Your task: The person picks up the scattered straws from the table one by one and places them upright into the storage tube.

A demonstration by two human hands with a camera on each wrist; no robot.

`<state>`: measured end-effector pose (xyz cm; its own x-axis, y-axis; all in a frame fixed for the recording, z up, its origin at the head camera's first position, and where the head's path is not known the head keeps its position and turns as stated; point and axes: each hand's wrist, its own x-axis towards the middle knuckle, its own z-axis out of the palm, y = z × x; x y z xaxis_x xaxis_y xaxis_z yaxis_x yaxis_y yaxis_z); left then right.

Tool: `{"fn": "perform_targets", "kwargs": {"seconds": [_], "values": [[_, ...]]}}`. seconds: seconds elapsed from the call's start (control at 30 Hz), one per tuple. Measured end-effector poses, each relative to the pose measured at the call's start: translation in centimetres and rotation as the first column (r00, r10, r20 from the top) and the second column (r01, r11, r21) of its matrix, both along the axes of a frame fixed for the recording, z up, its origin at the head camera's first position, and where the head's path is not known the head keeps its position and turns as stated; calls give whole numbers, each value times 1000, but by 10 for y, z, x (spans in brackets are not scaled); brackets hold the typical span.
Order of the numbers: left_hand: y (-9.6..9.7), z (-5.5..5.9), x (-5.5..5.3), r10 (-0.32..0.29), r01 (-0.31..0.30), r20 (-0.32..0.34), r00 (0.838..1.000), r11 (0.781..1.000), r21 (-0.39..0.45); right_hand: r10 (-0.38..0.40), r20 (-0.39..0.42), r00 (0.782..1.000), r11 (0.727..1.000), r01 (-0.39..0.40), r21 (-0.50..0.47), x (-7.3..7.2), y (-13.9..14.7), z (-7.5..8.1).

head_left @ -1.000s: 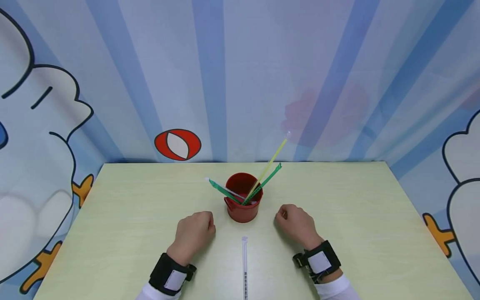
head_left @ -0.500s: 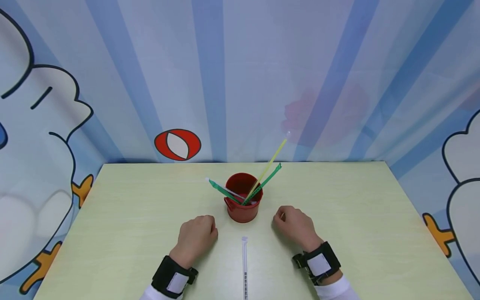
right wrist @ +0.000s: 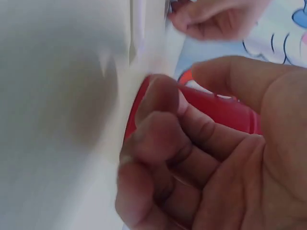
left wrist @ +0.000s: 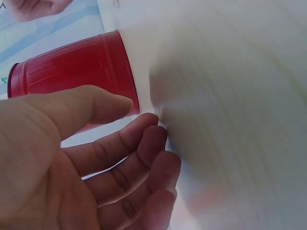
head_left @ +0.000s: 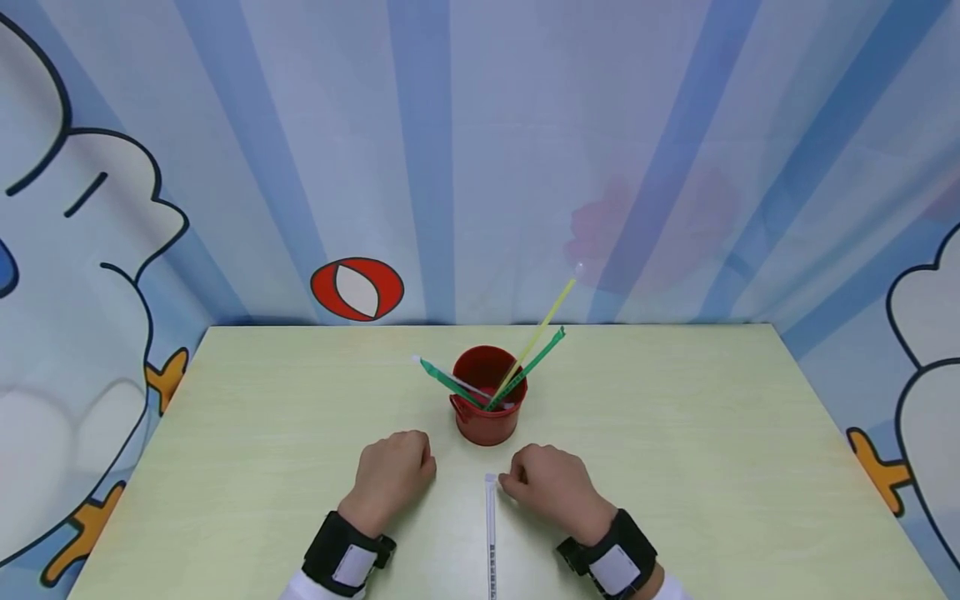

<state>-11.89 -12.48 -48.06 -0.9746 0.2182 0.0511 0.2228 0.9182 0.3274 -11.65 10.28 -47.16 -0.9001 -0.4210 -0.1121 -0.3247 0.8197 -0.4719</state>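
Note:
A white paper-wrapped straw (head_left: 491, 533) lies on the table between the hands, running toward the near edge. Close beside its far end is my right hand (head_left: 558, 487), fingers loosely curled, with nothing between thumb and fingers in the right wrist view. Left of the straw, my left hand (head_left: 392, 479) rests on the table, its fingers (left wrist: 120, 177) relaxed and holding nothing. Beyond both hands stands a small red bucket (head_left: 486, 429) containing green-wrapped straws (head_left: 542, 354), a yellow straw (head_left: 551, 314) and a pale one lying along the left green straw.
The pale wooden table (head_left: 262, 417) ends at a blue striped curtain (head_left: 510, 167) behind the bucket. The yellow straw sticks out high to the right of the bucket rim. Cartoon figures are printed on the backdrop at both sides.
My right hand has moved left and nearer to me, up to the straw's far end. My left hand shifted slightly right and toward me earlier, then stayed put.

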Motion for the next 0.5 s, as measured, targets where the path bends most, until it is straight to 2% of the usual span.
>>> {"fn": "perform_targets", "kwargs": {"seconds": [0.13,0.37,0.5], "values": [[0,1,0,-4,4,-2,1000,1000,-6,38,25,999,999,-39,31,8,-11,-4],[-1,1,0,-4,4,0,1000,1000,-9,56,80,995,996,-61,69,15,-22,-8],[-1,1,0,-5,5,6,1000,1000,-7,74,71,995,994,-79,79,17,-23,-11]]}}
